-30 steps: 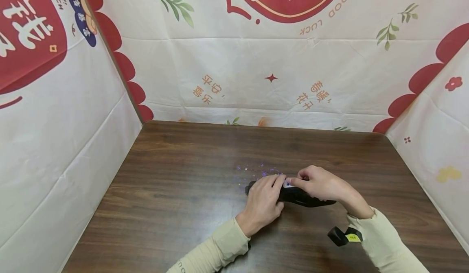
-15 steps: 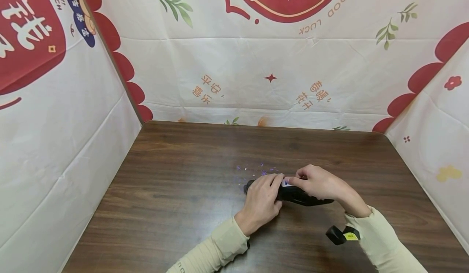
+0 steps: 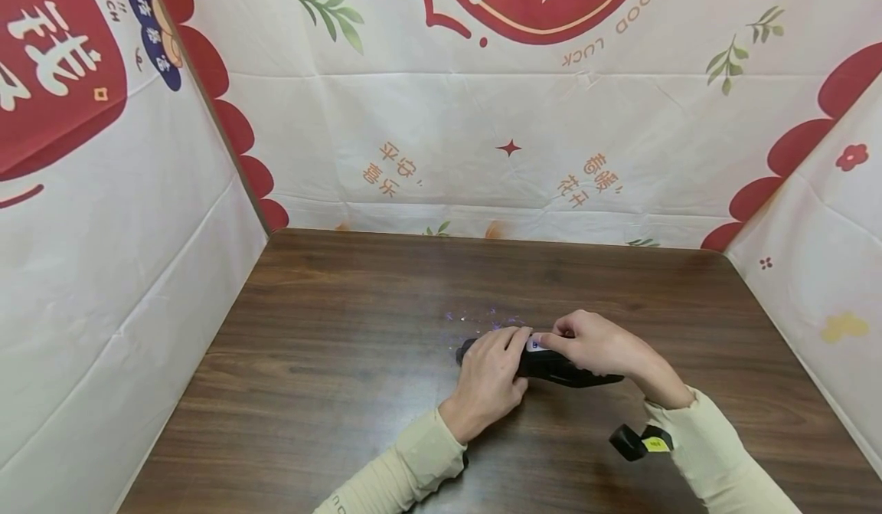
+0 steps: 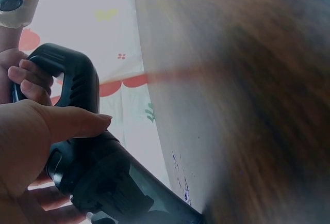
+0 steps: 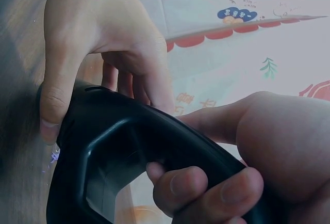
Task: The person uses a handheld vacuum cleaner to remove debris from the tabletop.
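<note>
A black handheld vacuum cleaner point(image 3: 566, 371) lies low over the brown table, its narrow end pointing left. My left hand point(image 3: 488, 376) grips the body near its front, thumb on one side and fingers round the other. In the left wrist view a see-through dust cup point(image 4: 147, 188) shows ahead of that hand. The looped handle is held by my right hand point(image 3: 598, 343), with curled fingers visible through the loop in the right wrist view. Its thumb rests by a pale panel point(image 3: 534, 343) on top. Small purple and white scraps point(image 3: 492, 319) are scattered just behind the front end.
The dark wood table point(image 3: 310, 330) is bordered by printed white cloth walls point(image 3: 441, 116) at the back and both sides. A black wrist camera with a yellow label point(image 3: 654, 444) sticks out from my right sleeve above the tabletop.
Both hands and the vacuum cleaner have slid slightly to the left. Their hold looks the same. Fewer purple scraps show beside the left hand's fingertips.
</note>
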Demonstrator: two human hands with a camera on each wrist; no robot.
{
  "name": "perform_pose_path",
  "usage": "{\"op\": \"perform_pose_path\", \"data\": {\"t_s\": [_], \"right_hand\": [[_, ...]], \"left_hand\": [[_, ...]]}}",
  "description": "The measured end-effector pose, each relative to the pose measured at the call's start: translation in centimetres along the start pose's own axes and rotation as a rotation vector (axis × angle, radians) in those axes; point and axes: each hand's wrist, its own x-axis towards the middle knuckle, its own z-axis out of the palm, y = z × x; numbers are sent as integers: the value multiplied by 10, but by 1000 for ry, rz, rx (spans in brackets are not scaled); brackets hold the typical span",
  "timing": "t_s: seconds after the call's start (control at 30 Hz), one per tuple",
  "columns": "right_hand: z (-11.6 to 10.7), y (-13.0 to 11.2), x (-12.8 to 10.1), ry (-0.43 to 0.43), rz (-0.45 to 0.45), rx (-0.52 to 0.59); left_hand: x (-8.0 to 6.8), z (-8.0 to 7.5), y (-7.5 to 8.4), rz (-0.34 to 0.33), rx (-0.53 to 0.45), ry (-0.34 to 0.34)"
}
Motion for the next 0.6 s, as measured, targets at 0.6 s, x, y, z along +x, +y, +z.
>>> {"op": "perform_pose_path", "data": {"t_s": [0.6], "right_hand": [[2,-1,4,6,-5,1]], "left_hand": [[0,-1,-4,-25,-1,-20]]}}
